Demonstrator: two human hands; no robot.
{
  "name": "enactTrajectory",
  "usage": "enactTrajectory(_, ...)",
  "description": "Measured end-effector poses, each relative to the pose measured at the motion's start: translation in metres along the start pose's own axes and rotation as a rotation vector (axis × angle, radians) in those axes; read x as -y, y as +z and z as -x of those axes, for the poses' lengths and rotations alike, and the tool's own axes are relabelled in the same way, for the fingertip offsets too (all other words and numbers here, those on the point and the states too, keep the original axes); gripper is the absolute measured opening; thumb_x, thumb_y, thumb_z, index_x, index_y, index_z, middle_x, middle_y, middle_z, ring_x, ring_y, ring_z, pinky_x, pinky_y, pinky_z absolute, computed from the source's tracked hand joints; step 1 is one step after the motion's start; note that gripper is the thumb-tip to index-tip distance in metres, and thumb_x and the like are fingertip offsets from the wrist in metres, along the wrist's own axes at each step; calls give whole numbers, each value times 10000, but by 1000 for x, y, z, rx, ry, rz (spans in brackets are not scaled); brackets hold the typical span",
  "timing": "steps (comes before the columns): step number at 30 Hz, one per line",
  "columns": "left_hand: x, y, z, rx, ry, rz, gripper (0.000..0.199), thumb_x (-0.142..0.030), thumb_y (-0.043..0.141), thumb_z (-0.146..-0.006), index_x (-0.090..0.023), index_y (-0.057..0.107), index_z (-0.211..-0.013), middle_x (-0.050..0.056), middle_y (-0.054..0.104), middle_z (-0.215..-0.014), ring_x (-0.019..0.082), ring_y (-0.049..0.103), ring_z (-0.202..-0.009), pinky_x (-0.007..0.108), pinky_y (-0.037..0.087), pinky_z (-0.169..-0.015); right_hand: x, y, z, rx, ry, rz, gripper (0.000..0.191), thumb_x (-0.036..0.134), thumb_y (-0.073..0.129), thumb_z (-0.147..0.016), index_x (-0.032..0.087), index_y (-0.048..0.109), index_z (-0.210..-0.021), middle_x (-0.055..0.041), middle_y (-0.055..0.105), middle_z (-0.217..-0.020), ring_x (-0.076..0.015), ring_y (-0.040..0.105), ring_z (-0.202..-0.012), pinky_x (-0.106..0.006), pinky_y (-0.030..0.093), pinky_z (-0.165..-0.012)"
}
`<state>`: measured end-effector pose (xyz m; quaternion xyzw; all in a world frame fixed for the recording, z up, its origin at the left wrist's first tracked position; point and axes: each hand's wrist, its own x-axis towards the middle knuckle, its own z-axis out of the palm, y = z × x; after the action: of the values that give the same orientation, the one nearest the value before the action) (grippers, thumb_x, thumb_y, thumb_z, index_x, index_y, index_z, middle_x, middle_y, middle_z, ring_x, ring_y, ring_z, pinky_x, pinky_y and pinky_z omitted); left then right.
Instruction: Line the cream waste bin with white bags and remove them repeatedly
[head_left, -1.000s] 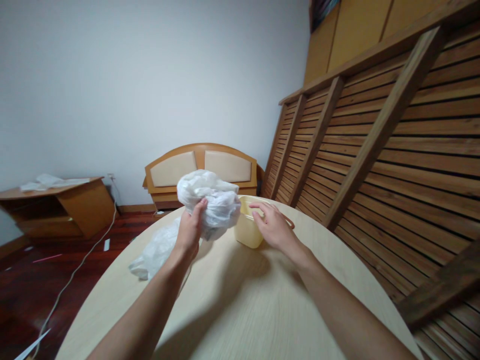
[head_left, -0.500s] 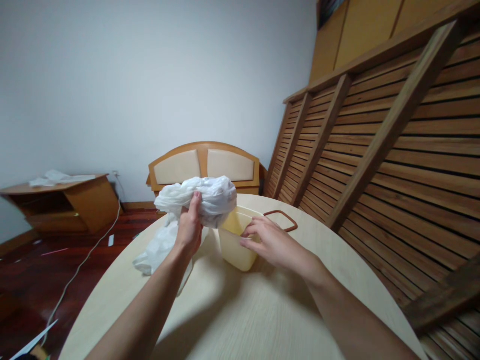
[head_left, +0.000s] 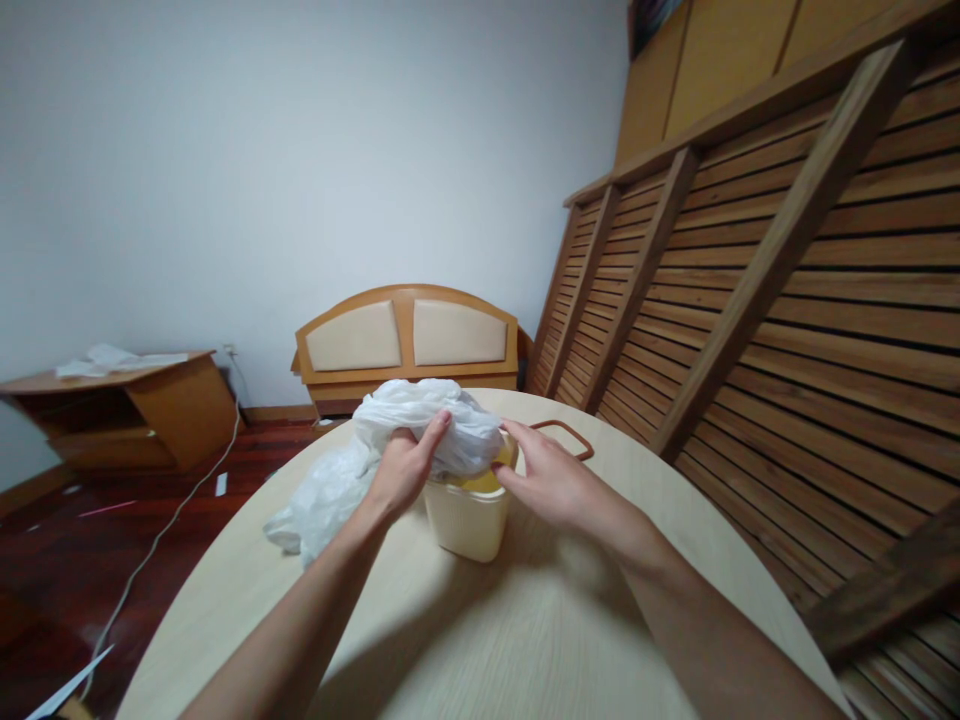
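Note:
My left hand (head_left: pixel 409 470) is closed around a bunched white plastic bag (head_left: pixel 427 415), its thumb lying over the near side. The bundle is over the mouth of a cream plastic bin (head_left: pixel 466 525), which stands upright on the round table. More white plastic (head_left: pixel 319 505) trails from the bundle onto the tabletop at the left. At the bin's right rim is my right hand (head_left: pixel 551 480), thumb and fingers apart, its fingertips by the right end of the bundle. Whether those fingertips press on the bag or the bin is hard to see. The bundle hides much of the bin's yellowish inside.
A brown loop handle (head_left: pixel 562 432) lies behind my right hand on the pale round table (head_left: pixel 600 640). Slatted wooden panels (head_left: pixel 750 330) lean along the right. Beyond the table stands a headboard (head_left: pixel 406 335); a low cabinet (head_left: pixel 165 410) and a cable are at the left.
My left hand has brought the bundle right and down over the bin. The bin has turned and shifted slightly toward me. My right hand has moved its fingers to the bin's right rim.

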<state>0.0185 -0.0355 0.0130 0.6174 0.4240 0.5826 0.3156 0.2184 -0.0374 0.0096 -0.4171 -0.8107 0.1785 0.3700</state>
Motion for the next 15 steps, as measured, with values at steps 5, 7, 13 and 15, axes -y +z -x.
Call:
enactTrajectory(5, -3, 0, 4, 129, 59, -146, 492, -536, 643, -863, -144, 713, -1152, 121, 733, -1219, 310, 640, -1204, 395, 463, -1084, -1, -4, 1, 60, 8, -31, 497, 133, 543, -857, 254, 593, -1337, -77, 686, -1306, -273, 660, -1156, -432, 506, -999)
enactTrajectory(7, -1, 0, 4, 167, 90, -207, 477, -524, 649, -862, -146, 715, -1145, 128, 735, -1211, 313, 655, -1173, 414, 474, -1067, -2, -5, 1, 106, -25, -11, 491, 122, 525, -849, 238, 617, -1318, -82, 665, -1344, -274, 635, -1210, -429, 480, -1042)
enactTrajectory(13, 0, -2, 6, 226, 174, -480, 436, -548, 636, -866, -160, 728, -1042, 138, 752, -1113, 327, 679, -1080, 467, 493, -999, -1, -7, 3, 104, 28, 15, 706, 164, 570, -830, 184, 401, -1515, -131, 507, -1515, -282, 495, -1380, -446, 389, -1141)
enactTrajectory(15, -1, -2, 8, 241, 186, -562, 451, -569, 624, -866, -163, 717, -1041, 147, 743, -1100, 337, 678, -1055, 474, 510, -950, 0, -7, 3, 139, -21, 10, 565, 183, 573, -850, 215, 528, -1413, -107, 613, -1408, -267, 582, -1277, -414, 446, -1075)
